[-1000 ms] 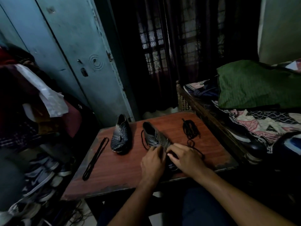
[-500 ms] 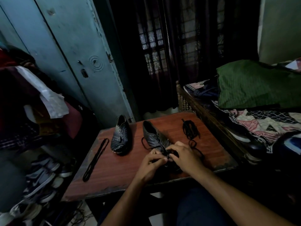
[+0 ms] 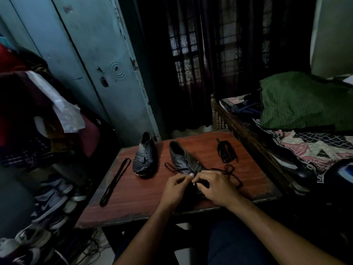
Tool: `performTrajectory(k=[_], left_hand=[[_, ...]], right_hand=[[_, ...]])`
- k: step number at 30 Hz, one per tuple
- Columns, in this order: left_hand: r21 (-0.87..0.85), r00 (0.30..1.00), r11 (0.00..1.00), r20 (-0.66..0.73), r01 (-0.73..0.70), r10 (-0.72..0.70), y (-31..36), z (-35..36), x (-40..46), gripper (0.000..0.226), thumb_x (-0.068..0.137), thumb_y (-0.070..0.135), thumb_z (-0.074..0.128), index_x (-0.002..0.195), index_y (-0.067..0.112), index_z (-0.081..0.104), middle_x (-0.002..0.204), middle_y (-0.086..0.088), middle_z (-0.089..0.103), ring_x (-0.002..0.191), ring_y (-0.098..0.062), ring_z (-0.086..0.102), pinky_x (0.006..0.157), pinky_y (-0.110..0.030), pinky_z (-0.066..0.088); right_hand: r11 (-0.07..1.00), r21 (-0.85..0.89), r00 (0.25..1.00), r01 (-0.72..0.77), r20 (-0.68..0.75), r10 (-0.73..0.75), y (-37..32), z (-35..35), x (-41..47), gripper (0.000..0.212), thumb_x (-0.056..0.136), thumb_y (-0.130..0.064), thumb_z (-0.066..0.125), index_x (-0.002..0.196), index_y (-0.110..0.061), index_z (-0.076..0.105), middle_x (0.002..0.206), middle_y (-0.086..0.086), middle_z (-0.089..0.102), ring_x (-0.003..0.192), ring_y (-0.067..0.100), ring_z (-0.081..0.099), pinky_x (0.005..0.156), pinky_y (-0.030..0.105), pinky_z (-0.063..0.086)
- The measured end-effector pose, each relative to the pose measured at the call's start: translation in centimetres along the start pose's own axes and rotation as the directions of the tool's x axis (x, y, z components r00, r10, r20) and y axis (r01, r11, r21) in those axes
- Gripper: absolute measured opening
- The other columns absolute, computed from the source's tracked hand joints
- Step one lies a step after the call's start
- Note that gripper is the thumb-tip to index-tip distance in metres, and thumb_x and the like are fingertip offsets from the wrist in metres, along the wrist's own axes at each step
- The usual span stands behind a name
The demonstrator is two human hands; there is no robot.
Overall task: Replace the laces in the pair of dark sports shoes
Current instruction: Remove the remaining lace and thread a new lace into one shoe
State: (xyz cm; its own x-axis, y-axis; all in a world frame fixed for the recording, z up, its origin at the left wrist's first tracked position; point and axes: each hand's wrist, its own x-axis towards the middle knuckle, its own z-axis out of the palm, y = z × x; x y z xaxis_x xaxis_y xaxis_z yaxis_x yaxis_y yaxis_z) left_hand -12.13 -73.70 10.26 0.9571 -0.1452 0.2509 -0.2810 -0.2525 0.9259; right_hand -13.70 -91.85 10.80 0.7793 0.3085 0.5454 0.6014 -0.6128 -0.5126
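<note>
Two dark sports shoes stand on a reddish wooden table (image 3: 145, 199). The left shoe (image 3: 145, 157) sits alone, toe toward me. The right shoe (image 3: 181, 159) lies under my hands, its toe hidden by them. My left hand (image 3: 175, 190) pinches a black lace (image 3: 172, 167) at the shoe's eyelets, thumb and fingertips together. My right hand (image 3: 215, 188) curls its fingers over the front of that shoe, gripping the lace, which trails in loops to the right (image 3: 232, 174).
A folded black lace (image 3: 114, 183) lies along the table's left edge, and a bundled black lace (image 3: 226, 151) at its back right. A bed with a green pillow (image 3: 303, 100) stands to the right. Clothes and a shoe pile (image 3: 45, 203) crowd the left; a blue cupboard (image 3: 99, 60) stands behind.
Both hands rose from lying flat over the shoe's toe into a pinching pose at the eyelets. The lace now trails in wider loops on both sides of the shoe.
</note>
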Motion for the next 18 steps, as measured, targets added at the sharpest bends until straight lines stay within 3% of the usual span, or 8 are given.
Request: performTrajectory(k=[4, 8, 12, 16, 18], left_hand=[[-0.023, 1.000, 1.000, -0.009, -0.003, 0.003, -0.4, -0.2, 0.0, 0.031, 0.097, 0.007, 0.067, 0.072, 0.023, 0.076, 0.076, 0.010, 0.069, 0.077, -0.002, 0.062, 0.076, -0.021, 0.047], [-0.136, 0.999, 0.990, -0.013, 0.038, -0.040, -0.3, -0.7, -0.3, 0.018, 0.088, 0.016, 0.071, 0.073, 0.022, 0.077, 0.082, 0.002, 0.069, 0.084, -0.011, 0.063, 0.082, -0.026, 0.049], [-0.159, 0.999, 0.987, 0.031, 0.019, -0.014, -0.6, -1.3, -0.5, 0.026, 0.087, 0.006, 0.069, 0.067, 0.022, 0.072, 0.078, 0.008, 0.064, 0.083, -0.007, 0.059, 0.081, -0.024, 0.044], [-0.067, 0.990, 0.997, 0.134, -0.031, 0.040, -0.8, -1.4, -0.4, 0.010, 0.065, 0.026, 0.065, 0.058, 0.025, 0.058, 0.078, 0.005, 0.053, 0.083, -0.010, 0.049, 0.076, -0.023, 0.038], [-0.100, 0.988, 0.995, 0.145, -0.031, 0.045, -0.7, -1.4, -0.5, 0.013, 0.063, 0.027, 0.062, 0.058, 0.023, 0.051, 0.078, -0.002, 0.047, 0.080, -0.012, 0.045, 0.072, -0.023, 0.036]], right_hand=[[1.000, 0.000, 0.998, -0.007, 0.059, 0.007, 0.2, 0.3, 0.0, 0.012, 0.085, -0.027, 0.069, 0.096, -0.032, 0.071, 0.100, -0.014, 0.072, 0.097, 0.006, 0.064, 0.083, 0.033, 0.054], [0.984, 0.136, 0.993, -0.119, 0.005, 0.119, 0.0, 0.6, -0.2, 0.023, 0.087, -0.023, 0.068, 0.103, -0.035, 0.059, 0.090, -0.018, 0.068, 0.086, 0.000, 0.065, 0.078, 0.033, 0.055], [0.973, 0.136, 0.981, -0.187, -0.025, 0.192, 0.5, 1.5, -0.1, 0.036, 0.093, -0.020, 0.065, 0.125, -0.036, 0.062, 0.091, -0.019, 0.065, 0.088, 0.006, 0.064, 0.082, 0.038, 0.053], [0.975, 0.028, 0.976, -0.218, 0.011, 0.218, 0.2, 2.0, 0.3, 0.017, 0.093, -0.028, 0.065, 0.108, -0.037, 0.068, 0.103, -0.014, 0.065, 0.098, 0.010, 0.061, 0.091, 0.037, 0.041], [0.976, 0.047, 0.977, -0.214, 0.000, 0.214, 0.2, 2.0, 0.2, 0.008, 0.092, -0.029, 0.065, 0.097, -0.035, 0.066, 0.100, -0.016, 0.065, 0.097, 0.010, 0.061, 0.091, 0.040, 0.045]])
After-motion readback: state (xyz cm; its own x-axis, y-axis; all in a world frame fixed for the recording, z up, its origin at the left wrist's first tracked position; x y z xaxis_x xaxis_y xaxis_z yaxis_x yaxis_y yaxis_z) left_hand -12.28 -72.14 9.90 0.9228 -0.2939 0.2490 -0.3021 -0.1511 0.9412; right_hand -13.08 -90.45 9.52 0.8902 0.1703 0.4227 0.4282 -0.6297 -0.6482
